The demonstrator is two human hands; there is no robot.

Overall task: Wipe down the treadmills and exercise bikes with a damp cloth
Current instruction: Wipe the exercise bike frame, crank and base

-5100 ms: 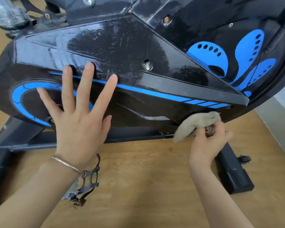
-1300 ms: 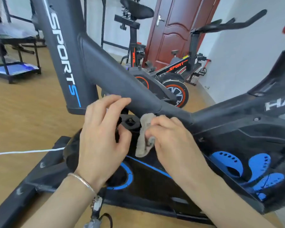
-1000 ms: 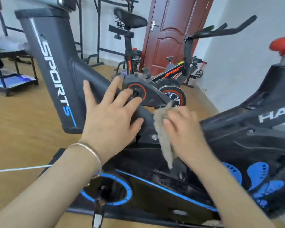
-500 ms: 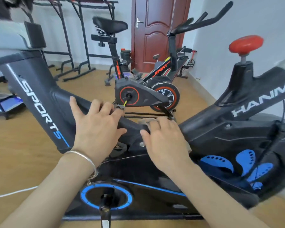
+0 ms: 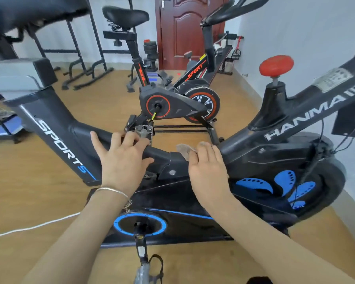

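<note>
A black and blue exercise bike (image 5: 271, 152) fills the foreground, its low frame tube running left to right. My left hand (image 5: 123, 158) rests over that tube, fingers curled round its far side. My right hand (image 5: 208, 169) lies on the frame joint to the right with a grey-beige cloth (image 5: 184, 149) under its fingers; only the cloth's far edge shows past the fingertips. The blue crank disc (image 5: 139, 223) and a pedal arm sit below my wrists.
A second bike (image 5: 176, 99), black with red trim, stands behind, facing a dark red door (image 5: 184, 29). A red knob (image 5: 276, 65) tops the near bike's post. A black rack (image 5: 80, 58) stands at the back left, and a white cord (image 5: 31, 227) crosses the wooden floor.
I have risen from the bike's lower side panel to its top frame. My right hand moved the cloth up onto the frame joint; my left hand shifted from the side panel to the frame tube.
</note>
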